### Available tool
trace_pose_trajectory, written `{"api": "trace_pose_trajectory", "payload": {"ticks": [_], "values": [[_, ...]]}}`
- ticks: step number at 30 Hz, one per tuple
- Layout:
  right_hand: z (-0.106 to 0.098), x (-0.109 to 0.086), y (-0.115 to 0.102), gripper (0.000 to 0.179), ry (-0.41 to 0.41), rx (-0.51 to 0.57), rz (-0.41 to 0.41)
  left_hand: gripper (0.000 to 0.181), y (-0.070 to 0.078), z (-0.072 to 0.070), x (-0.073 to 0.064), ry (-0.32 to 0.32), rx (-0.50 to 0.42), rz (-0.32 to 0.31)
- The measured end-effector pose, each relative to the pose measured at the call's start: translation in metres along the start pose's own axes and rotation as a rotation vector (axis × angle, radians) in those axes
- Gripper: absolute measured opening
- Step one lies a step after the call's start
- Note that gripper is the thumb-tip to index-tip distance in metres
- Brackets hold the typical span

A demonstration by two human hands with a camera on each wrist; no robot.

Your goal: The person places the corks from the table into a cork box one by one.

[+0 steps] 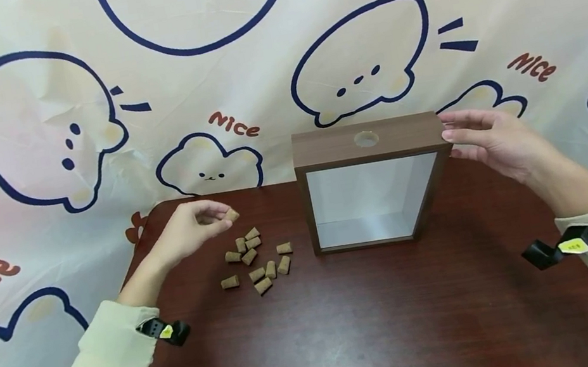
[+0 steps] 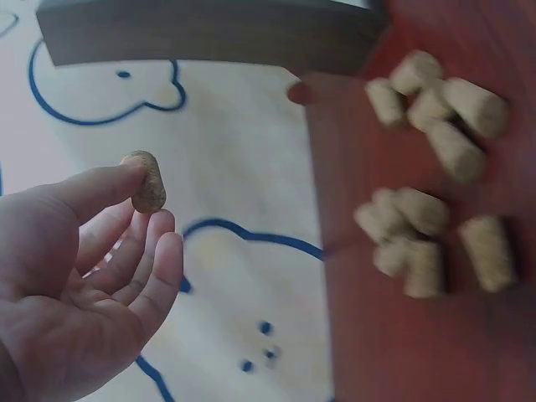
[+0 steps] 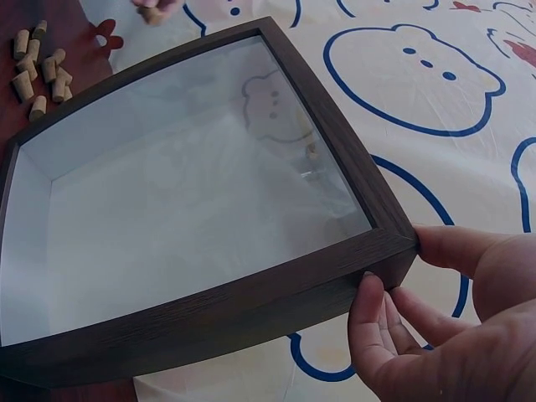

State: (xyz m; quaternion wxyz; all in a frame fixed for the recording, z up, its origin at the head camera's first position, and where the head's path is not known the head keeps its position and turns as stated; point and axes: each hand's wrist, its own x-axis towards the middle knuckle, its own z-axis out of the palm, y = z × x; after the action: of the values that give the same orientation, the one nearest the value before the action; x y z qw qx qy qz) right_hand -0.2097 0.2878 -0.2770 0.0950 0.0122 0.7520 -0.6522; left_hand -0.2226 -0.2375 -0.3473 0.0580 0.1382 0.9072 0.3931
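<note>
My left hand pinches a cork between thumb and fingertips, over the table's left side. The same cork appears upright between the fingers in the left wrist view. Below and right of that hand lie several loose corks on the table. A shallow brown-framed box stands upright, with a clear front, a pale inside and a round hole in its top. My right hand holds the box's upper right corner. In the right wrist view its fingertips touch the frame.
The dark reddish-brown table extends towards me in front of the box and corks. Behind it hangs a pale cloth printed with blue cartoon outlines and red lettering. Both wrists wear black strapped cameras.
</note>
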Motion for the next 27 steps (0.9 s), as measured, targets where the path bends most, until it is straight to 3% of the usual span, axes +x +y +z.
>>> {"api": "trace_pose_trajectory", "payload": {"ticks": [6,17,27], "values": [[0.001,0.0,0.0,0.038,0.004,0.0,0.003,0.031,0.035,-0.009,0.011,-0.017,-0.034,0.051],[0.002,0.0,-0.001,0.039,0.0,-0.002,-0.006,0.03,0.075,-0.015,0.03,0.005,-0.065,0.144],[0.001,-0.001,-0.001,0.036,0.003,0.008,-0.012,0.03,0.129,-0.02,0.05,-0.003,-0.061,0.21]]}}
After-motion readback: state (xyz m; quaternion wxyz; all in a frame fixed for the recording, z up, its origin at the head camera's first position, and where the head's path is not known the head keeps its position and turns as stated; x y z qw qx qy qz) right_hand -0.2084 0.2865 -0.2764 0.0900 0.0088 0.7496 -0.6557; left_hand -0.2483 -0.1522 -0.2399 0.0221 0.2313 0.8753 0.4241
